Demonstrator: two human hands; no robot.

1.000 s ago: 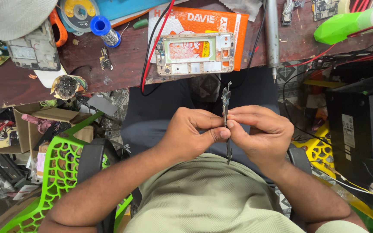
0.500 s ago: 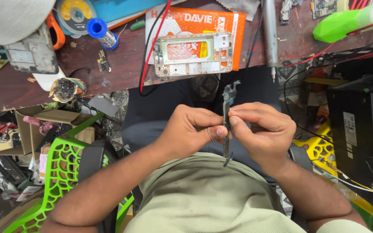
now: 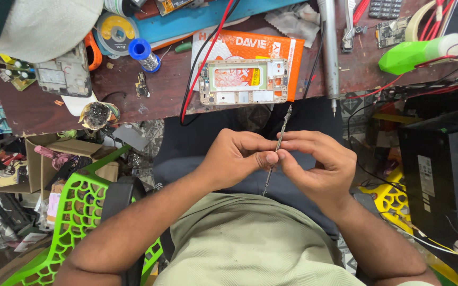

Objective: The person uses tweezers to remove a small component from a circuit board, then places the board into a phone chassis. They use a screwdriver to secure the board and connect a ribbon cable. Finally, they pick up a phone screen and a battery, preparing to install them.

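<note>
Over my lap, my left hand [image 3: 237, 159] and my right hand [image 3: 316, 164] meet fingertip to fingertip. Both pinch a thin metal tool like tweezers [image 3: 281, 135], which stands nearly upright between them; its upper end points at the desk and its lower tip pokes out below my thumbs. Just beyond it, on the brown desk [image 3: 155, 100], an opened phone frame [image 3: 242, 82] lies on an orange packet [image 3: 250, 45].
A solder spool [image 3: 143, 54], a small circuit board [image 3: 142, 85], a grey pen-like tool [image 3: 328, 47], red and black wires [image 3: 208, 47] and a green bottle [image 3: 414, 53] crowd the desk. A green plastic chair [image 3: 75, 212] stands left, a black box [image 3: 441, 175] right.
The tool has tilted slightly and both hands have shifted a little around it, still pinching it. The view has drifted slightly.
</note>
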